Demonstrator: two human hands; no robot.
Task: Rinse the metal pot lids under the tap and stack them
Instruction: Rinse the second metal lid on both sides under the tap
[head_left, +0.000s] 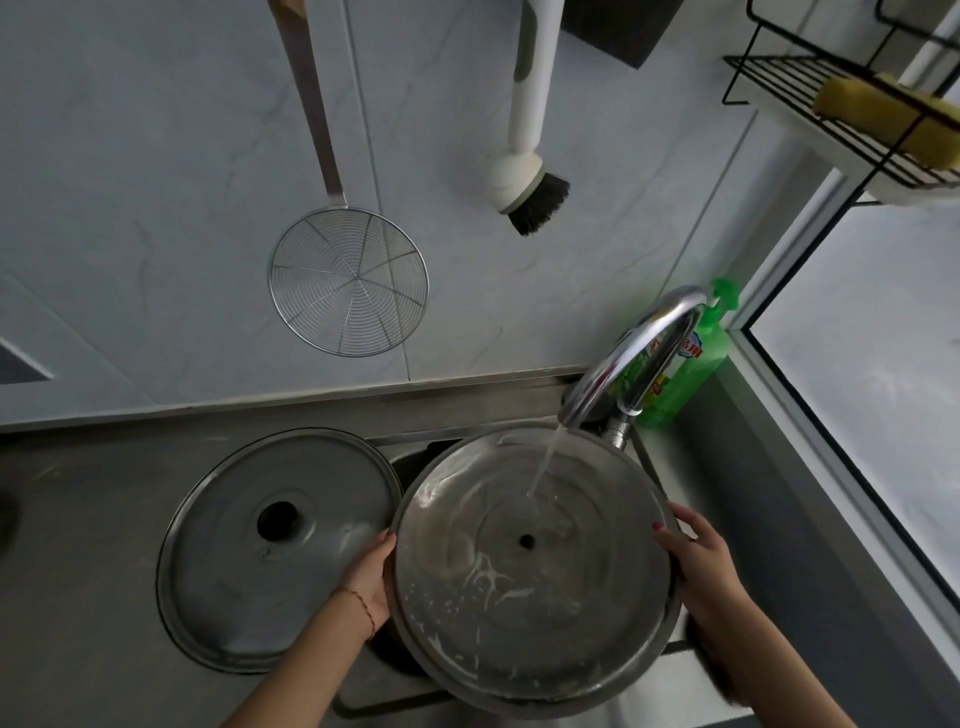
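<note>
1. Holding a metal lid (530, 571) over the sink (415, 457), I see its underside facing up.
2. My left hand (371, 577) grips its left rim, fingers curled beneath and thumb on the edge.
3. My right hand (696, 556) grips the right rim, fingertips over the edge.
4. Water (543, 462) from the tap (639, 358) strikes the lid's upper part.
5. I see a second lid (275, 545) lying knob-up on the counter (78, 571), just left.
</note>
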